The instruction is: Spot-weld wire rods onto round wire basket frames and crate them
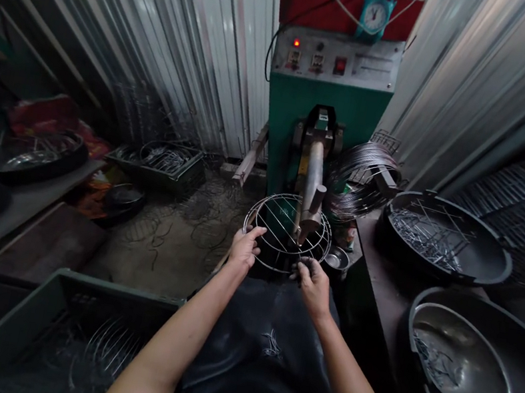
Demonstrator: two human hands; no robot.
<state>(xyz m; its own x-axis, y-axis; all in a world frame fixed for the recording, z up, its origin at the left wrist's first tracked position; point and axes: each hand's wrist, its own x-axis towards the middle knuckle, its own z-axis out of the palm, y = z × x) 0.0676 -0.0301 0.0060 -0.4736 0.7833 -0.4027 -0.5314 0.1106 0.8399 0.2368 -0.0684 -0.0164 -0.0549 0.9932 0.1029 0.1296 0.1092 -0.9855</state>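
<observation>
A round wire rack point(278, 251) with straight cross wires is held level under the machine's metal arm point(315, 179). My left hand point(246, 248) pinches its rim at the left, thumb on top. At the near right of the rim, my right hand point(311, 280) has its fingers pressed together; a small wire may be in them, but I cannot make it out. The machine's tip point(301, 236) reaches down inside the ring, close to the right hand. Several short wire pieces point(272, 345) lie on the dark apron point(251, 316) over my lap.
Behind the rack stands the green machine point(331, 97) with a dial clock point(376, 14) on top. Wire rings point(361, 180) hang at its right. Dark pans point(443, 235) and a metal bowl point(466, 368) hold wire pieces. A green crate point(70, 278) with curved wires is at left.
</observation>
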